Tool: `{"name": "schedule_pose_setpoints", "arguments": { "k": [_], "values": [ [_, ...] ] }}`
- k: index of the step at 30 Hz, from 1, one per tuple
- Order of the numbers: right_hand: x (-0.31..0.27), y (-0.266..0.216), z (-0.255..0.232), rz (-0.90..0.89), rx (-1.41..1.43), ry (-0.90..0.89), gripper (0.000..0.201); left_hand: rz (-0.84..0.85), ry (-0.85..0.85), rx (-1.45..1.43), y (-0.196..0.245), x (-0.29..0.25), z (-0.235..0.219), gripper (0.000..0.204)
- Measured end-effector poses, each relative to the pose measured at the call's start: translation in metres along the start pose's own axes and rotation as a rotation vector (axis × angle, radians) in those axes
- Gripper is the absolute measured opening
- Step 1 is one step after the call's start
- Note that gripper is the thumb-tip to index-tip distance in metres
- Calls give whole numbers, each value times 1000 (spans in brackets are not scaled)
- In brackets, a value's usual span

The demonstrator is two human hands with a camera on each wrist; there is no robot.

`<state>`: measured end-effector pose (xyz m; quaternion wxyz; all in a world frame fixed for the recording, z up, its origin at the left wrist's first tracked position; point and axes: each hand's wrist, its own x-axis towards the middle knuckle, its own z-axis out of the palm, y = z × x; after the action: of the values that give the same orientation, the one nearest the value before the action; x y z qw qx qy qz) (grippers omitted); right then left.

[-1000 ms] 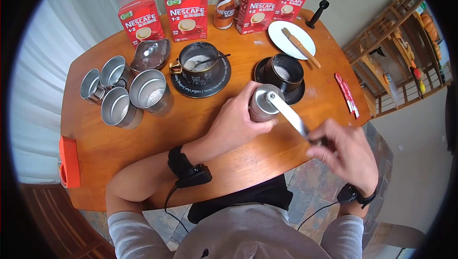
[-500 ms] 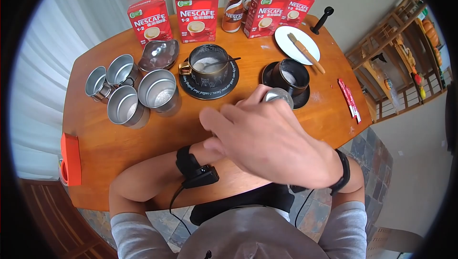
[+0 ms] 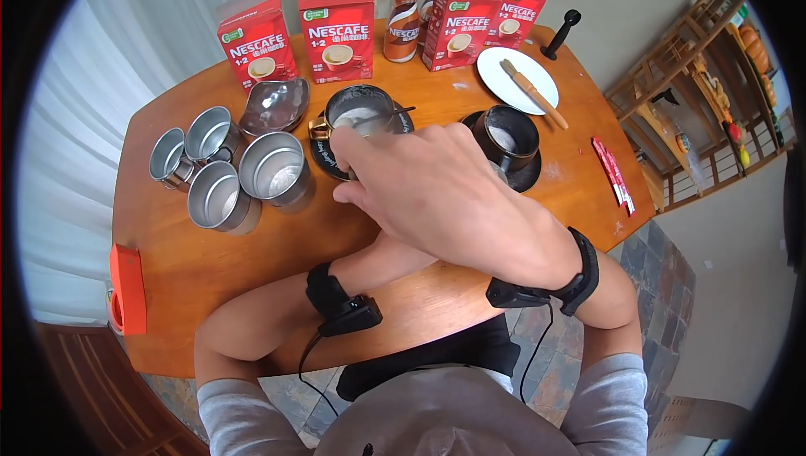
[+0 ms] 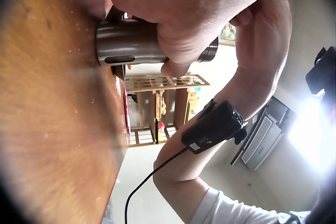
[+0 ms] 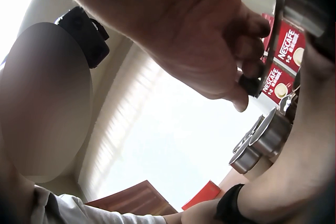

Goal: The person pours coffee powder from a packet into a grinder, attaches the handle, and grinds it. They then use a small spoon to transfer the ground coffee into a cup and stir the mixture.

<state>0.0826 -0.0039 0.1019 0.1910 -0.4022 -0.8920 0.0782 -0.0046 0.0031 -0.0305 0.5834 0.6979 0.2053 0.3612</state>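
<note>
My left hand (image 4: 194, 8) grips the steel body of a hand-cranked coffee grinder (image 4: 126, 43), its base close to the tabletop. In the head view most of that hand and the grinder are hidden beneath my right hand (image 3: 445, 187). The right wrist view shows the right fingers curled at the dark knob of the grinder's flat metal crank (image 5: 271, 56). Just beyond the hands, a black cup (image 3: 510, 133) with pale powder inside stands on a dark saucer. Left of it is a dark gold-handled cup (image 3: 357, 103) holding powder and a spoon (image 3: 395, 113).
Several steel mugs (image 3: 220, 196) and a dark glossy bowl (image 3: 275, 105) stand at the left. Red Nescafe boxes (image 3: 338, 32) and bottles (image 3: 403, 23) line the back. At the right are a white plate (image 3: 495, 78) with a brush (image 3: 537, 95) and red sachets (image 3: 613, 175).
My right hand has swung the crank from the right side across to the left, over the grinder and my left forearm. My left hand keeps its hold on the grinder.
</note>
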Motion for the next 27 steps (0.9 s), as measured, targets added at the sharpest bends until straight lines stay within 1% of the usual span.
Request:
{"name": "schedule_pose_setpoints", "arguments": {
  "k": [5, 7, 11, 13, 16, 18, 21, 22, 25, 27],
  "values": [
    [14, 25, 4, 66, -15, 53, 24, -54, 20, 119, 10, 6, 1, 53],
    [18, 36, 2, 82, -21, 60, 23, -40, 47, 131, 13, 8, 2, 54],
    [20, 43, 2, 85, -34, 59, 24, 74, 161, 123, 17, 9, 6, 45],
    [20, 42, 0, 103, -54, 59, 25, 50, 157, 133, 14, 9, 5, 49],
    [20, 56, -2, 89, -140, 105, 27, 29, 169, 142, 14, 7, 6, 57],
    [17, 71, -8, 168, -137, 119, 27, 49, 178, 173, 17, 7, 6, 62],
    [4, 85, -21, 272, -112, 137, 25, -54, 146, 174, 27, 6, 4, 58],
    [-2, 91, -22, 309, -112, 142, 25, -54, 145, 196, 28, 6, 4, 54],
    [-21, 102, -27, 400, -155, 166, 26, -128, 121, 150, 29, 6, 2, 57],
    [-35, 104, -34, 456, -158, 178, 27, -127, 124, 138, 30, 6, 3, 56]
  ]
}}
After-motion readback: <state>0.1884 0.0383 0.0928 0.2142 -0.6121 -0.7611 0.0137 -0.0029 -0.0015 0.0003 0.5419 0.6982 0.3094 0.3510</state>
